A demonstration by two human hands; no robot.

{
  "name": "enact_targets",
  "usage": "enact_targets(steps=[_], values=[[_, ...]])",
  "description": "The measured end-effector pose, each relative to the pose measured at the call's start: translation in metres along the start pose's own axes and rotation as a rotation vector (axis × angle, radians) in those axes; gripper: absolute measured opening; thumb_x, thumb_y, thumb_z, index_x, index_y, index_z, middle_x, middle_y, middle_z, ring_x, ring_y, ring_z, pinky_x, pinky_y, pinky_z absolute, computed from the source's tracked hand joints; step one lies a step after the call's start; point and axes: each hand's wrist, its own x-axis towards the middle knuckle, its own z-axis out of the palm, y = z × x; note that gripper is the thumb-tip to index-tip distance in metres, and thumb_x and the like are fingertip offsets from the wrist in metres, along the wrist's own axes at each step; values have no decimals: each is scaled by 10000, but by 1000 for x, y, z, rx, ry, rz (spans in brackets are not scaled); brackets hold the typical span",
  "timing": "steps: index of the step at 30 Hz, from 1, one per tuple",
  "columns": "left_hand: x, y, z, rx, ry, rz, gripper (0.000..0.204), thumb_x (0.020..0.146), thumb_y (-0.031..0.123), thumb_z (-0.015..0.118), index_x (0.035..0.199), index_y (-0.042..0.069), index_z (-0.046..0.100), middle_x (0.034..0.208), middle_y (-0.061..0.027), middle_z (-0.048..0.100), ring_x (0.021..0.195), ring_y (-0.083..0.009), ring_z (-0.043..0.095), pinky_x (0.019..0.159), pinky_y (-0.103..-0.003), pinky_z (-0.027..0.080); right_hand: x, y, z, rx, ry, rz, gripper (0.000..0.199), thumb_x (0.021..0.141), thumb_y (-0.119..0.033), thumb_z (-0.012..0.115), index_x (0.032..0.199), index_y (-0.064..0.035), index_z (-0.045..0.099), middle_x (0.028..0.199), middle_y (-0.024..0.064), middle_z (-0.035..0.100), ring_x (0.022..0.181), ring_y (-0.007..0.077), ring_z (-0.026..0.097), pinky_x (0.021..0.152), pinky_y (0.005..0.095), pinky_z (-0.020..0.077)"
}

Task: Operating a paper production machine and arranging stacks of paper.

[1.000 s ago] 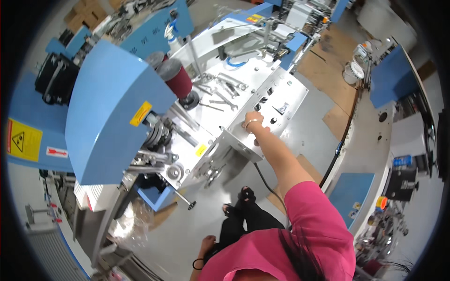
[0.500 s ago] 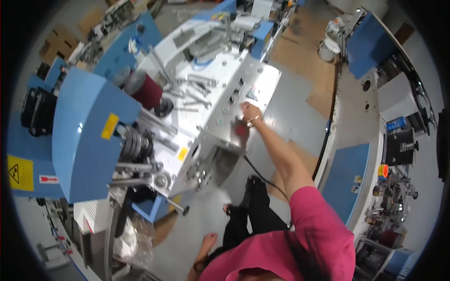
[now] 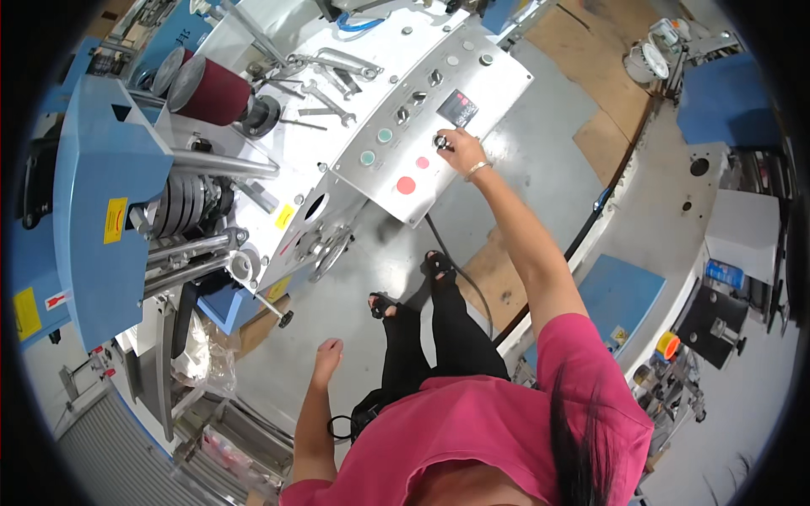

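My right hand (image 3: 462, 153) reaches over a silver control panel (image 3: 489, 84), its fingers closed round a small black rotary knob (image 3: 440, 142). Just beyond that knob is a small dark display (image 3: 457, 108) with red digits. Nearer me on the panel are a large red button (image 3: 406, 185) and a smaller red button (image 3: 423, 163). Two green buttons, one of them a round green button (image 3: 385, 135), lie to the left of my hand. Several black selector switches (image 3: 418, 97) line the panel farther off. At my left side my left hand (image 3: 329, 352) hangs loosely curled, with nothing seen in it.
Several wrenches (image 3: 331, 103) lie on the white machine bed beside a dark red roller (image 3: 209, 91). A blue machine cover (image 3: 114, 211) stands at left, a handwheel (image 3: 329, 253) below the panel. A black cable (image 3: 460, 270) crosses the floor. Another machine's blue panel (image 3: 620, 299) is at right.
The view has shifted and the panel now appears larger and higher. My right hand stays at the panel, now plainly on the knob. My left hand shows farther left and forward.
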Motion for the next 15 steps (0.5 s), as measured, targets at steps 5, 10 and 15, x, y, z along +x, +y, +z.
enact_targets(steps=[5,10,15], values=[[6,57,32,172,-58,165,245,854,254,536,933,33,608,758,-73,608,682,-168,577,597,-289,457,-5,5,-6,131,-49,-72,362,747,-93,640,1099,-142,568,985,86,558,862,281,587,751,372,484],[22,106,43,573,-93,379,281,850,283,548,972,35,593,862,-148,631,800,-275,609,727,-356,473,-2,7,-11,73,-6,-168,302,786,-89,612,1081,-142,583,952,98,577,833,319,586,735,395,490],[28,169,71,384,-20,432,241,846,231,554,974,31,596,873,-151,641,803,-256,622,725,-324,482,0,7,-10,98,45,-147,267,776,-112,632,1042,-124,600,928,100,596,798,316,600,710,388,493]])
